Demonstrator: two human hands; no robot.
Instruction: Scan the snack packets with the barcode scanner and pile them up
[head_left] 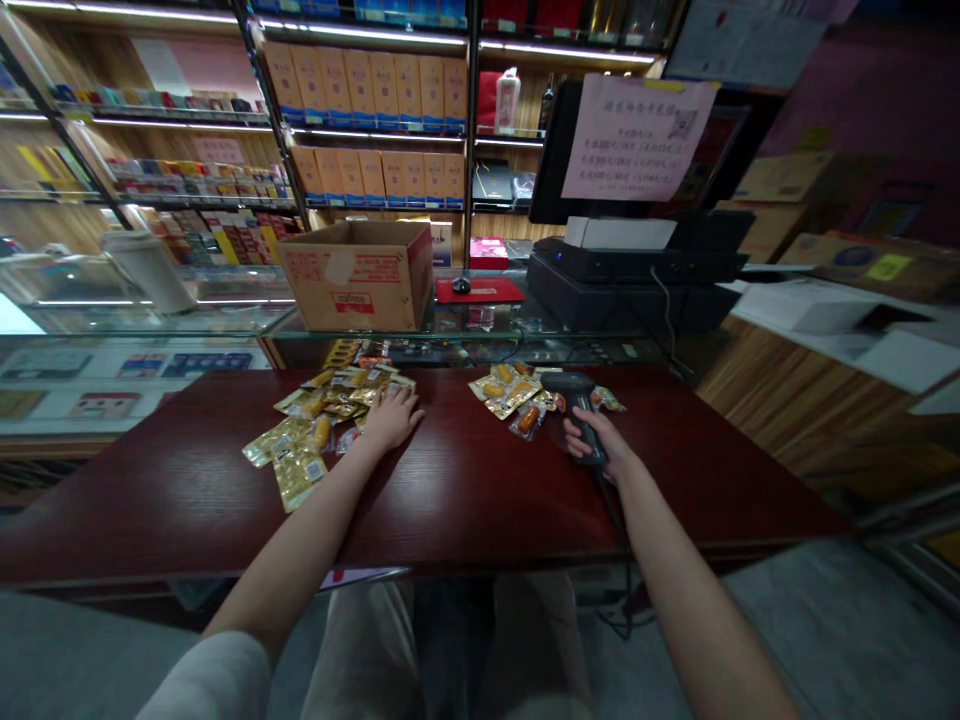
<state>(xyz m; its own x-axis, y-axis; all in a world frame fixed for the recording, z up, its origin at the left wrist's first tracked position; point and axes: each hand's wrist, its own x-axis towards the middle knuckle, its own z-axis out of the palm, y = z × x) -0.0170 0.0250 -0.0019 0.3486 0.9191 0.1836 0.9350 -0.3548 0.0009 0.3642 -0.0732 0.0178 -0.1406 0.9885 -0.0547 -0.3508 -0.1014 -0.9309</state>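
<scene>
A person works at a dark red bench (457, 490). Left of center, the left hand (388, 418) rests on a larger heap of gold and clear snack packets (298, 468), fingers loosely spread, gripping none. Right of center, the right hand (604, 442) has its fingers wrapped around a black scanner (568, 384), beside a smaller group of packets (511, 392). The packets lie in two uneven groups; which are finished and which remain cannot be told.
</scene>
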